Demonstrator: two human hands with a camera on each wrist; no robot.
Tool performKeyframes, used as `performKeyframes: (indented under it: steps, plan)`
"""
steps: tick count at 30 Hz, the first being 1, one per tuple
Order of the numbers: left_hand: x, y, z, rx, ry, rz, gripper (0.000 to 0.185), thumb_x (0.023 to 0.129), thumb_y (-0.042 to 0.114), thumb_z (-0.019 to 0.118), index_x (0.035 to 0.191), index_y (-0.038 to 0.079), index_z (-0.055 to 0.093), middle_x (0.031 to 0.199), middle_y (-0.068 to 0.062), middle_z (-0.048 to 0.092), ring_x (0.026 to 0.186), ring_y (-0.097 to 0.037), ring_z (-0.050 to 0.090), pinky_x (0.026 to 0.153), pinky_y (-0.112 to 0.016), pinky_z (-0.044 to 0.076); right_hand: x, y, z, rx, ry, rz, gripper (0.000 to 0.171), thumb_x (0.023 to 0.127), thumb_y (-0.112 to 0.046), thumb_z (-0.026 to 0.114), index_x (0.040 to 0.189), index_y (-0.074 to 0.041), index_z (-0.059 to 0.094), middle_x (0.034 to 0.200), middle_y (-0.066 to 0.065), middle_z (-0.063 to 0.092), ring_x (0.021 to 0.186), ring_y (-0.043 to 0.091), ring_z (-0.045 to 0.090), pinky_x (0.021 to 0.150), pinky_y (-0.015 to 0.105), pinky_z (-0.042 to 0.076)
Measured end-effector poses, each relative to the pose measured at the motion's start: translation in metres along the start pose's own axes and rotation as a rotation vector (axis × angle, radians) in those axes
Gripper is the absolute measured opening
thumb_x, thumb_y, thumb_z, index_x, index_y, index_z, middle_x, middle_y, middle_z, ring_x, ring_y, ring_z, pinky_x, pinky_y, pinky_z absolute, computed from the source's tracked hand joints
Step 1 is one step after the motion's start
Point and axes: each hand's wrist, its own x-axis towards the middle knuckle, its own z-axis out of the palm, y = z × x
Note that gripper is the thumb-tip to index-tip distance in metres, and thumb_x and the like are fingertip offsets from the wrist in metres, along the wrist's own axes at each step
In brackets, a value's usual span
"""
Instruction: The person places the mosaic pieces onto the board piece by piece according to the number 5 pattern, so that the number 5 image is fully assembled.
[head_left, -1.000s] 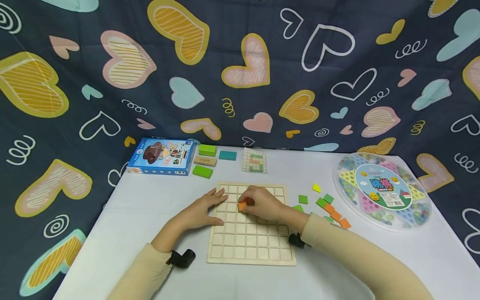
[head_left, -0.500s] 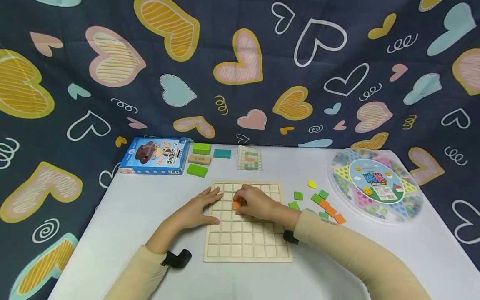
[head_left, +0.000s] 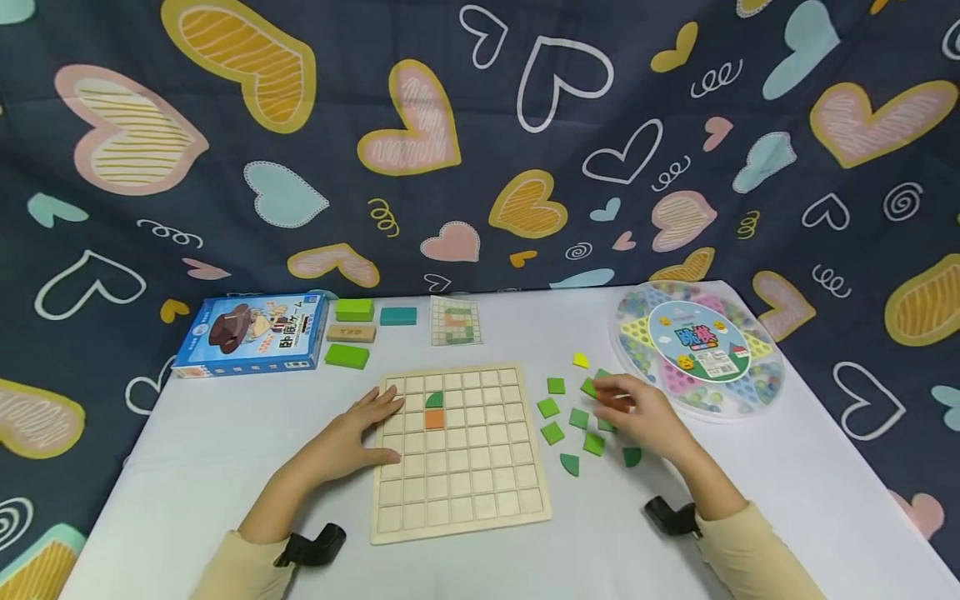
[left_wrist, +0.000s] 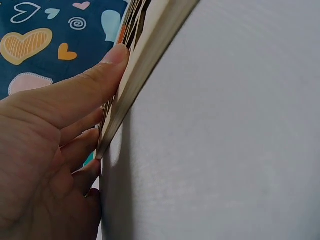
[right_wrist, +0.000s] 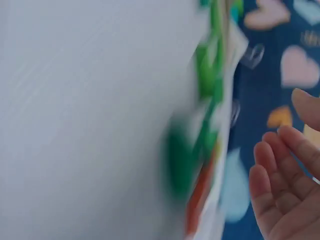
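Observation:
My left hand [head_left: 337, 446] rests on the left edge of a pale wooden grid board [head_left: 480, 483], thumb and fingers spread along its rim. In the left wrist view the thumb lies against the board's side. On the board, an orange square tile [head_left: 434, 418] sits in one cell, directly below a dark green quarter-round tile [head_left: 434, 400]. My right hand [head_left: 648, 417] hovers over loose tiles to the right of the board, its fingers loosely extended with nothing held. Green square tiles [head_left: 552, 432] lie around it, and the hand hides part of the pile. In the right wrist view the tiles are blurred.
A card [head_left: 456, 322] with a coloured grid pattern lies behind the board. At the back left are a blue game box [head_left: 251, 333] and several blocks, one a teal block [head_left: 398, 317]. A round clear case [head_left: 697, 350] stands at the back right.
My right hand has let go of the orange tile on the board and moved right to the loose tiles. The left hand stays at the board's edge. The head view has turned right.

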Motion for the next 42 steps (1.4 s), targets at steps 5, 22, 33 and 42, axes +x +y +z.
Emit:
performKeyframes:
  steps: [5, 22, 33, 42]
  plan:
    - [-0.01, -0.006, -0.006, 0.008, 0.02, -0.016, 0.083, 0.075, 0.041, 0.076, 0.144, 0.012, 0.041, 0.157, -0.007, 0.024, 0.145, -0.039, 0.012, 0.108, -0.066, 0.022, -0.008, 0.025, -0.013, -0.074, -0.002, 0.082, 0.036, 0.088, -0.015, 0.068, 0.12, -0.002, 0.061, 0.115, 0.016, 0.065, 0.103, 0.031, 0.063, 0.085, 0.037, 0.052]
    - [-0.002, 0.002, -0.006, -0.01, 0.01, -0.008, 0.082, 0.077, 0.039, 0.076, 0.146, 0.014, 0.039, 0.158, -0.005, 0.022, 0.146, -0.036, 0.01, 0.11, -0.064, 0.02, -0.006, -0.001, -0.002, -0.165, 0.034, 0.01, 0.027, 0.082, -0.007, 0.071, 0.109, -0.006, 0.066, 0.106, 0.009, 0.064, 0.096, 0.025, 0.062, 0.082, 0.044, 0.052]
    - [-0.002, 0.003, -0.001, -0.029, 0.01, -0.008, 0.08, 0.077, 0.036, 0.077, 0.145, 0.014, 0.041, 0.157, -0.005, 0.024, 0.146, -0.034, 0.01, 0.111, -0.063, 0.019, 0.042, -0.081, 0.091, 0.02, -0.302, -0.281, 0.029, 0.083, -0.013, 0.073, 0.112, -0.014, 0.068, 0.109, -0.003, 0.064, 0.096, 0.014, 0.062, 0.084, 0.029, 0.054]
    - [-0.002, 0.001, -0.001, -0.035, 0.006, -0.018, 0.081, 0.077, 0.037, 0.077, 0.145, 0.014, 0.041, 0.157, -0.003, 0.024, 0.146, -0.034, 0.01, 0.111, -0.062, 0.02, 0.073, -0.11, 0.135, -0.191, -0.47, -0.417, 0.026, 0.083, -0.014, 0.073, 0.108, -0.014, 0.069, 0.102, -0.003, 0.064, 0.092, 0.009, 0.057, 0.082, 0.024, 0.049]
